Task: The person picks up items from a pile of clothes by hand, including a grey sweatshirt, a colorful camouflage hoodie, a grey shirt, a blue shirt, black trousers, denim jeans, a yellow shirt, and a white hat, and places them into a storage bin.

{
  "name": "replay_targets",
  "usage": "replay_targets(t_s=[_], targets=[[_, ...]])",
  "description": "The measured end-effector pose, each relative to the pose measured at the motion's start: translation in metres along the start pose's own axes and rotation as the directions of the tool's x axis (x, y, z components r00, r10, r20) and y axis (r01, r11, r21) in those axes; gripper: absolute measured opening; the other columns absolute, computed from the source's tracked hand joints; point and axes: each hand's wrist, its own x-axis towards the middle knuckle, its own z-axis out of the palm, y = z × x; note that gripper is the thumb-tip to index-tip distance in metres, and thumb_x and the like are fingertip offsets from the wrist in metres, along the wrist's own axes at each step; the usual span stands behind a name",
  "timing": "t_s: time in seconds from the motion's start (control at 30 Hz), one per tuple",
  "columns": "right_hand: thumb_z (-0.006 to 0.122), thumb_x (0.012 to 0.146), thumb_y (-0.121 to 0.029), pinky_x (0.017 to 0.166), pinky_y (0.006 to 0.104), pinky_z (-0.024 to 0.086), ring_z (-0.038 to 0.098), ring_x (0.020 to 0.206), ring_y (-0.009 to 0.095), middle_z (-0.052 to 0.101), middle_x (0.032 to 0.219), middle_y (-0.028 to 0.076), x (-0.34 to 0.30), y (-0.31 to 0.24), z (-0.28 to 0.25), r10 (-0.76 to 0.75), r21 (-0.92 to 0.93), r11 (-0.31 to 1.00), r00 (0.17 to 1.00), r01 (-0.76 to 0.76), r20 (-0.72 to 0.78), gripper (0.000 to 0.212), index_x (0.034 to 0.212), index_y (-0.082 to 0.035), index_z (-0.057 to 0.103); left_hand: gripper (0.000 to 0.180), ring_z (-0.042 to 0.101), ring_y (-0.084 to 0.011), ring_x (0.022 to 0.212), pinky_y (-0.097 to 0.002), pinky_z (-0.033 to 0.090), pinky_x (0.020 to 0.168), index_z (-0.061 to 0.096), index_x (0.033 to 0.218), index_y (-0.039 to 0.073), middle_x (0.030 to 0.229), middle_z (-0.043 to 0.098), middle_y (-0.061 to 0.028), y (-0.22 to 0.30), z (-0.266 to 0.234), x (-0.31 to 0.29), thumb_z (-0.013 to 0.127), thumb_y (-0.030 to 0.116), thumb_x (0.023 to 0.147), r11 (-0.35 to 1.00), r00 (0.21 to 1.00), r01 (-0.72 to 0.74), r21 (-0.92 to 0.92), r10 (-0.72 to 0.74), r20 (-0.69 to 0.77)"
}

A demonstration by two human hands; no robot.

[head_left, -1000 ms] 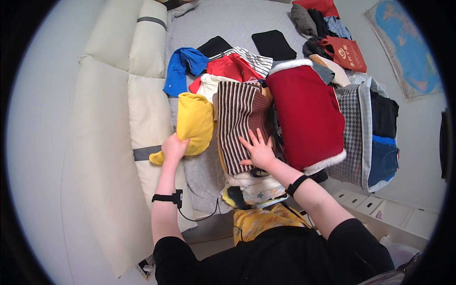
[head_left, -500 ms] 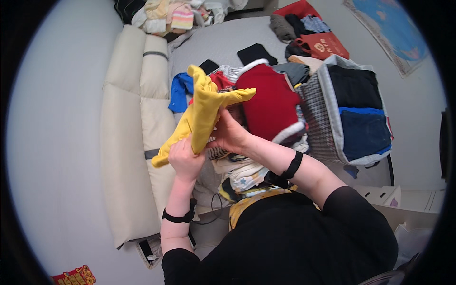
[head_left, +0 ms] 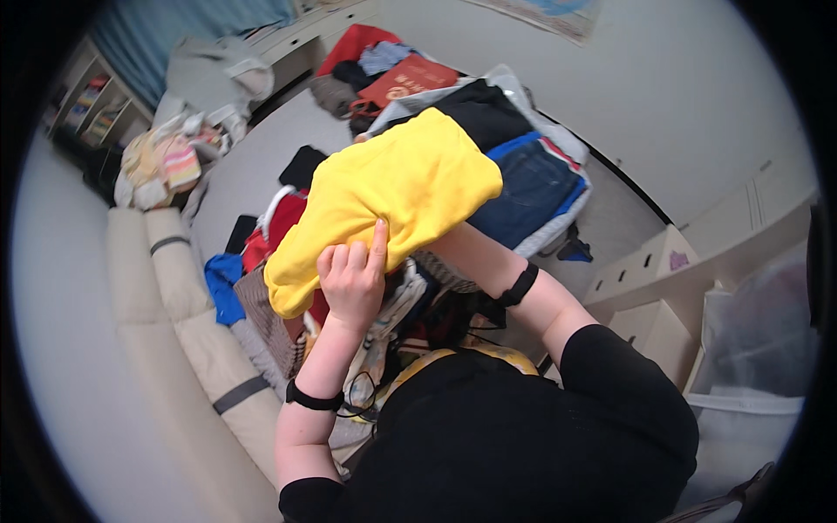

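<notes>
The person holds a yellow garment (head_left: 392,196) lifted clear of the heap of clothes on the bed (head_left: 253,166), spread across both hands so that it hangs flat rather than bunched. The left hand (head_left: 353,279) pinches its lower edge, fingers (head_left: 377,248) closed on the cloth with the thumb behind. The right hand is hidden under the fabric, so its grip cannot be told; only the right forearm (head_left: 497,270) shows, reaching up beneath. Below lie a red garment (head_left: 279,227) and folded blue jeans (head_left: 532,187), nearer the bed's right edge.
</notes>
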Motion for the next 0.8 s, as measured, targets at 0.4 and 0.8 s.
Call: replay_targets(t_s=[0.4, 0.8], targets=[[0.040, 0.095, -0.047, 0.107, 0.0372, 0.032, 0.044, 0.125, 0.021, 0.044, 0.138, 0.009, -0.048, -0.231, -0.151, -0.083, -0.838, 0.546, 0.994, -0.013, -0.070, 0.058, 0.137, -0.008, 0.037, 0.059, 0.053, -0.0197, 0.093, -0.0417, 0.034, 0.099, 0.042, 0.137, 0.014, 0.096, 0.052, -0.0029, 0.117, 0.101, 0.032, 0.055, 0.010, 0.079, 0.883, 0.896, -0.157, -0.442, 0.315, 0.313], [0.048, 0.067, 0.006, 0.096, 0.0296, 0.040, 0.053, 0.110, 0.017, 0.058, 0.118, 0.006, -0.069, -0.255, -0.177, -0.016, -0.748, 0.527, 0.875, -0.403, -0.484, 0.066, 0.133, -0.004, 0.045, 0.068, 0.061, -0.0196, 0.087, -0.0323, 0.047, 0.080, 0.032, 0.136, -0.002, 0.113, 0.057, -0.0127, 0.067, 0.132, -0.028, 0.065, 0.014, 0.079, -0.362, -0.099, 0.931, -0.044, -0.365, 0.926]])
